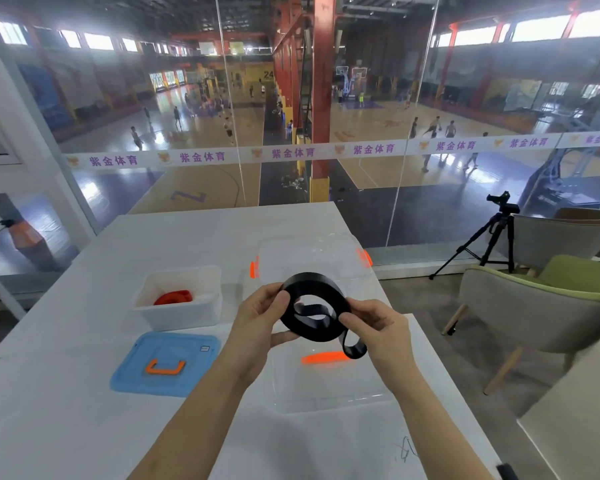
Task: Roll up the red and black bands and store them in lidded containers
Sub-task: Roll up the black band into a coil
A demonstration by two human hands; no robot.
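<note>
Both hands held the flat black rubber band (pixel 314 308) in the air above the white table (pixel 84 427), directly over the clear plastic tub with orange clips (pixel 326 393). The left hand (pixel 260 315) had thumb and fingers closed on the coil's left edge; the right hand (pixel 378 325) pinched its right side, with a loose tail loop hanging just below. The band looked light, limp and springy, likely to uncoil if released, so gripping across the coil's outer wraps seemed wisest. Left of the clear tub, the rolled red band (pixel 173 297) lay inside a white rectangular tub (pixel 179 315), uncovered, and a blue lid with an orange handle (pixel 167 363) lay flat on the table. Another clear piece with orange clips (pixel 312 252) sat beyond the clear tub. Nothing blocked the way down.
</note>
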